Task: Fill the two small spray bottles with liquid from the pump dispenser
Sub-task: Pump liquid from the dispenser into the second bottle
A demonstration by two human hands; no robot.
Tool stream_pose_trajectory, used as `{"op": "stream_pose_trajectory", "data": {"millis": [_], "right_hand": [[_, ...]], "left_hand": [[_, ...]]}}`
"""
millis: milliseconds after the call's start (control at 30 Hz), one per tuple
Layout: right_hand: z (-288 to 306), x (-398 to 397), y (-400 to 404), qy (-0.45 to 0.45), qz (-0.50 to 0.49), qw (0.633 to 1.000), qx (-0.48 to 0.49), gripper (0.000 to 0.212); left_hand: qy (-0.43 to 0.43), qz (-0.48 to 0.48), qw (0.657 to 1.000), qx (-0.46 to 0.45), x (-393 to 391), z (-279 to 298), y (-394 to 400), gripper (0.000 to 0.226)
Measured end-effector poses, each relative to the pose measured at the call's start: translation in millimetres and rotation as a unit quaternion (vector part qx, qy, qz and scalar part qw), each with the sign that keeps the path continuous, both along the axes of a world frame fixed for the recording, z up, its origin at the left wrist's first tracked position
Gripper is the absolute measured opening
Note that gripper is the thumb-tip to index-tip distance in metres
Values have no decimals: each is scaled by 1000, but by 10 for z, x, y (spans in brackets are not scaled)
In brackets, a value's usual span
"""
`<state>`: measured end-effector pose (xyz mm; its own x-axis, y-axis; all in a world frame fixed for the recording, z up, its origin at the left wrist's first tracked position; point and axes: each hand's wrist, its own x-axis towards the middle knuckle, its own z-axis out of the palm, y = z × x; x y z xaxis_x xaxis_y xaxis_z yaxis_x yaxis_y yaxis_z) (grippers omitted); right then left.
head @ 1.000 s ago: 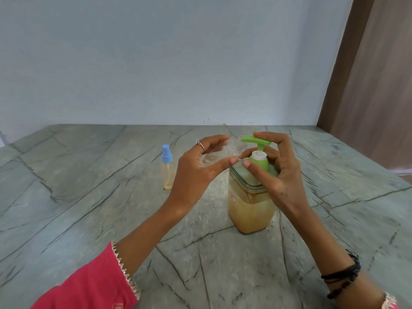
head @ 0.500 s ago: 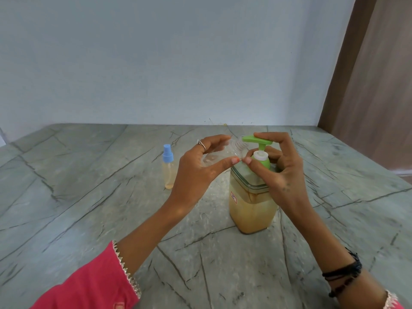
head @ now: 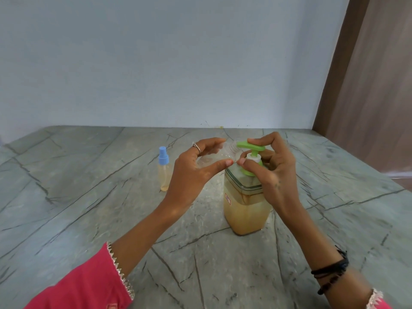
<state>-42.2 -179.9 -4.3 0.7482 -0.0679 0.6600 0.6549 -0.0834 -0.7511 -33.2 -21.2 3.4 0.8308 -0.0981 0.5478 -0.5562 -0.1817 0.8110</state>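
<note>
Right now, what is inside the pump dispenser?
The pump dispenser holds cloudy tan liquid, filling most of its clear body. The right hand covers the upper right side, hiding the level there.

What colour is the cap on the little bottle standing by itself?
Light blue cap, on the small spray bottle, clearest in the head view.

grey veined stone counter (head: 66, 208), pale blue wall (head: 156, 63), brown panel (head: 367, 85).

One head-worn wide-angle cam, looking fwd & down across the grey surface (head: 66, 197) toward the pale back wall (head: 156, 63), close in on both hands at centre, forearms entering from the bottom edge; no 2nd view.
</note>
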Motion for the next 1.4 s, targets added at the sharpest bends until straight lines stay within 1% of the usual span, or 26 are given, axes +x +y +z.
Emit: {"op": "stream_pose_trajectory", "data": {"millis": [133, 333, 533, 733, 867, 967, 1100, 1400], "right_hand": [[-22, -33, 3, -23, -3, 1000, -10, 33], [-27, -39, 12, -23, -4, 1000, -15, 33], [-40, -19, -9, -35, -5, 999, -30, 34], [11, 6, -10, -9, 16, 1000, 11, 28], [47, 43, -21, 4, 19, 1000, 3, 24], [62, 57, -9, 5, 16, 1000, 8, 25], [33, 53, -13, -4, 20, 1000, 13, 21], [-40, -1, -8, -42, -2, 999, -31, 32]], "left_hand": [[3, -3, 1000, -10, 3, -3, -2, 36], [7, -3, 1000, -13, 6, -12, 3, 36], [8, 0, 1000, -9, -14, 1, -1, 42], [6, 3, 1000, -5, -5, 1, 5, 41], [5, 0, 1000, -7, 8, -3, 5, 41], [2, 3, 1000, 0, 15, -6, 8, 41], [2, 6, 1000, 6, 20, -12, 9, 41], [0, 4, 1000, 6, -6, 1, 8, 39]]}}
